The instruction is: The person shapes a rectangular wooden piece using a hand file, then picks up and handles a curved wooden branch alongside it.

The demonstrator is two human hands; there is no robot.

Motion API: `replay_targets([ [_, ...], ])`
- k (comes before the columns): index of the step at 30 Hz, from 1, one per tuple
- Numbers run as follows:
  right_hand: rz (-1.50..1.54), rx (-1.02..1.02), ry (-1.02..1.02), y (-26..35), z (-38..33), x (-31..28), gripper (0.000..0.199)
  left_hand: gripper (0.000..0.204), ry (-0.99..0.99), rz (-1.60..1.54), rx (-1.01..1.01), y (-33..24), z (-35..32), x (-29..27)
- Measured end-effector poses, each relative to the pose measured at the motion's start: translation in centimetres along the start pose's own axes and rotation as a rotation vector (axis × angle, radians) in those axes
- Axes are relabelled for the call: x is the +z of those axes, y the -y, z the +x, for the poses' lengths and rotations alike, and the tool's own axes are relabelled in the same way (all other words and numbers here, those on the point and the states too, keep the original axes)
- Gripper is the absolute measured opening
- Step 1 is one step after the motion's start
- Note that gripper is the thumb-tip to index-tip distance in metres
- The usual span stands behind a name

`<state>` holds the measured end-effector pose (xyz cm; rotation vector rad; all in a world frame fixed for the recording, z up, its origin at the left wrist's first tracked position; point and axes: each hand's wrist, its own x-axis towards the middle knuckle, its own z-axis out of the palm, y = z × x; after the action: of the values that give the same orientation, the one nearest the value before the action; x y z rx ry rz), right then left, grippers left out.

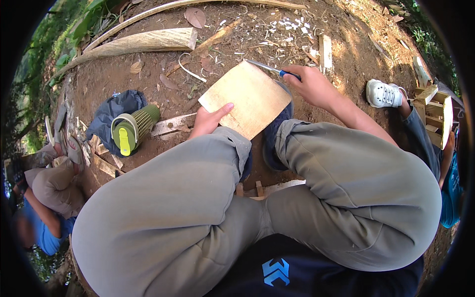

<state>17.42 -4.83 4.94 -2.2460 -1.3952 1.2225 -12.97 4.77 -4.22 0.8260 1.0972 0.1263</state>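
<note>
A flat, squarish pale wooden board point(250, 99) is tilted above my knees. My left hand point(212, 119) grips its lower left edge, thumb on the top face and the other fingers hidden underneath. In my right hand point(308, 84), beyond the right knee, is a blue-handled tool point(267, 67) with a slim metal blade. The blade lies along the board's far corner, pointing left; whether it touches the wood I cannot tell. Its exact kind is unclear at this size.
On the left a green bottle point(129, 131) with a yellow-green lid lies against a dark plastic bag point(111, 111). Long curved wood point(148, 40) and pale chips point(292, 24) lie on the dirt ahead. People sit at the left point(49, 218) and right point(448, 183).
</note>
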Motion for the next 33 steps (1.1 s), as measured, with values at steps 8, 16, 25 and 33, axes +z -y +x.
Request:
replay_targets([
  [8,-0.117,0.081,0.098,2.1,2.4,-1.1,0.036,0.046,0.015,-0.087,-0.077,-1.2,-0.5,0.4],
  [16,-0.201,0.019,0.022,1.7,4.9,1.1,0.033,0.049,0.012,-0.148,-0.099,-1.7,-0.3,1.0],
  [25,-0.286,0.043,-0.008,4.1,4.2,2.1,0.033,0.047,0.014,-0.143,-0.13,-2.1,-0.5,1.5],
  [33,-0.095,0.127,0.074,1.7,6.2,1.2,0.038,0.048,0.022,-0.129,-0.092,-1.5,0.1,0.8],
])
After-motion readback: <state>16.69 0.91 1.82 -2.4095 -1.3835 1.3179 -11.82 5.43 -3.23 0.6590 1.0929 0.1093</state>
